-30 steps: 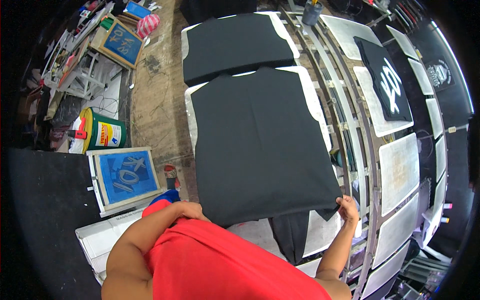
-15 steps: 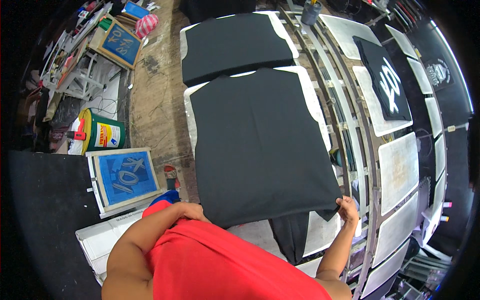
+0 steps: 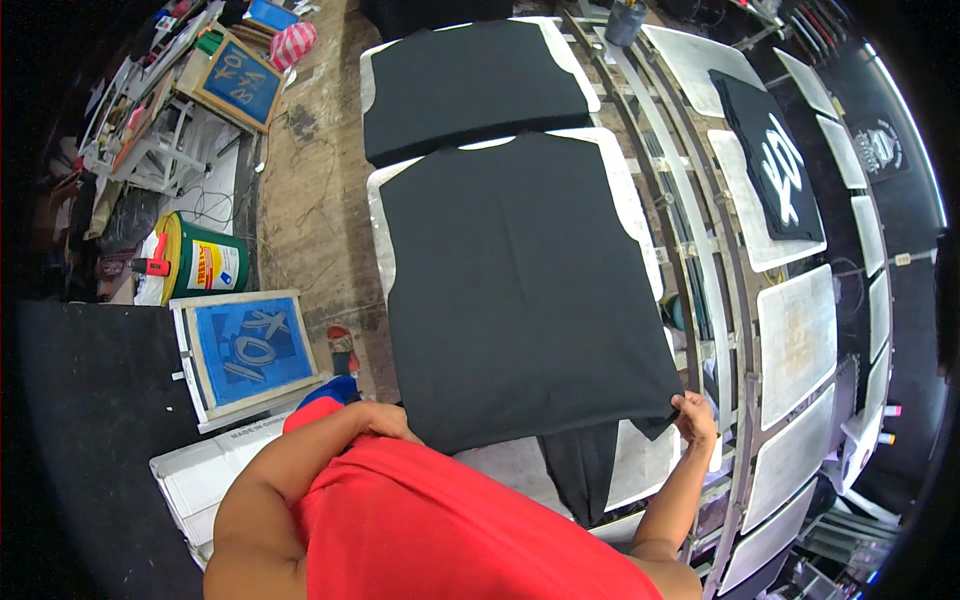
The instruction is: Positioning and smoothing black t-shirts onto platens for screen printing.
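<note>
Fingers (image 3: 683, 403) of two hands (image 3: 389, 421) (image 3: 698, 419) hold one black shirt (image 3: 520, 290) at two corners.

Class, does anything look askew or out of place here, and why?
Yes: a dark cloth strip trails below the black garment across a pale board, and a hem corner beside the right hand droops. Both interrupt the smoothly spread shape.

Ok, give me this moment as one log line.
left hand: at near-left corner of garment, grip unclear | right hand: pinching near-right corner | garment: spread on board | far garment: laid beyond
</note>
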